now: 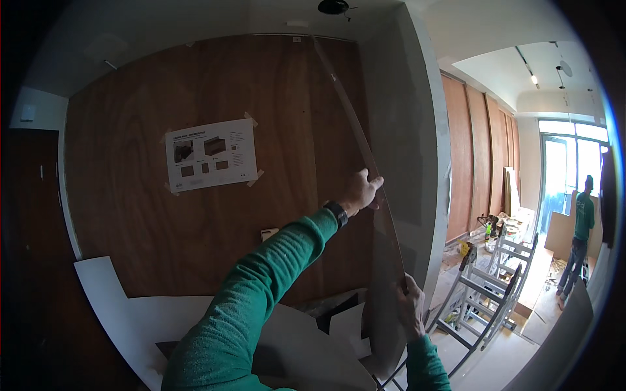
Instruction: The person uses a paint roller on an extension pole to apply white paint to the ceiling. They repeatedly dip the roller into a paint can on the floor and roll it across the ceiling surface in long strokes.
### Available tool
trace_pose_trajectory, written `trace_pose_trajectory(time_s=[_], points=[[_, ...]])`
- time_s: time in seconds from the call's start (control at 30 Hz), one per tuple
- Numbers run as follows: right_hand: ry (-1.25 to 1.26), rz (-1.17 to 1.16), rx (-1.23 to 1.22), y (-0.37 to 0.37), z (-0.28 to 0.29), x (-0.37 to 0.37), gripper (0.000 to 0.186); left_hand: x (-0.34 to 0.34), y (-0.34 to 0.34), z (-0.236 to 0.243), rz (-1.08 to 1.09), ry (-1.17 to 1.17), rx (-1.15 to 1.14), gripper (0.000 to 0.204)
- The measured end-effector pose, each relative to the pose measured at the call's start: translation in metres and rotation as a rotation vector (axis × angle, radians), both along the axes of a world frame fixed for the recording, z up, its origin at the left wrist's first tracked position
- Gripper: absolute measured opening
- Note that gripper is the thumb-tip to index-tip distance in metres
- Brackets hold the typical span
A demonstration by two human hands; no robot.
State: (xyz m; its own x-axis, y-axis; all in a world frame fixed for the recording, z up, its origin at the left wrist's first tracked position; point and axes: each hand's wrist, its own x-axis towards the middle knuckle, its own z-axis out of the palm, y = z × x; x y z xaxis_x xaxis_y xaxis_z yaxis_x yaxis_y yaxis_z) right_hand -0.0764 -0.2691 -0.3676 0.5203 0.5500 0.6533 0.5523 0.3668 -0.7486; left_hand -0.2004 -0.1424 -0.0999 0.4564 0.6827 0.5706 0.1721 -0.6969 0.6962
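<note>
A long, narrow brown strip (358, 133) runs from the top of the wood-panelled wall (274, 85) down to the right, close to the grey side wall (404, 130). My left hand (362, 192), with a dark watch at the wrist, is closed on the strip around its middle. Lower down, my right hand (411, 305) grips the same strip near its bottom part, fingers wrapped on its edge. The strip's upper end reaches the ceiling line. Its lower end beyond my right hand is hard to make out.
A printed sheet (212, 155) is taped to the panelling. White sheets (163, 313) lean below it. To the right stand metal stepladders (486, 293), a tool-covered worktop (489, 234) and, farther off, a person (582, 221) in green. A ceiling hole (333, 7) is overhead.
</note>
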Motion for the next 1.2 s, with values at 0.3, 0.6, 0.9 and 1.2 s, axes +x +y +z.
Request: trace_pose_trajectory(time_s=[0.3, 0.6, 0.9, 1.2], points=[[0.018, 0.086, -0.028, 0.044, 0.029, 0.004, 0.038, 0.011, 0.093, 0.010, -0.091, -0.131, -0.055, 0.080], [0.017, 0.035, 0.052, 0.050, 0.020, 0.022, 0.038, 0.033, 0.095, 0.010, -0.105, -0.112, -0.061, 0.071], [0.087, 0.052, 0.069, 0.013, -0.006, 0.036, 0.039, 0.040, 0.037, 0.007, -0.074, 0.025, -0.009, 0.052], [0.171, 0.009, 0.091, -0.062, -0.099, 0.046, 0.035, 0.046, -0.077, -0.048, -0.255, -0.036, -0.066, 0.042]])
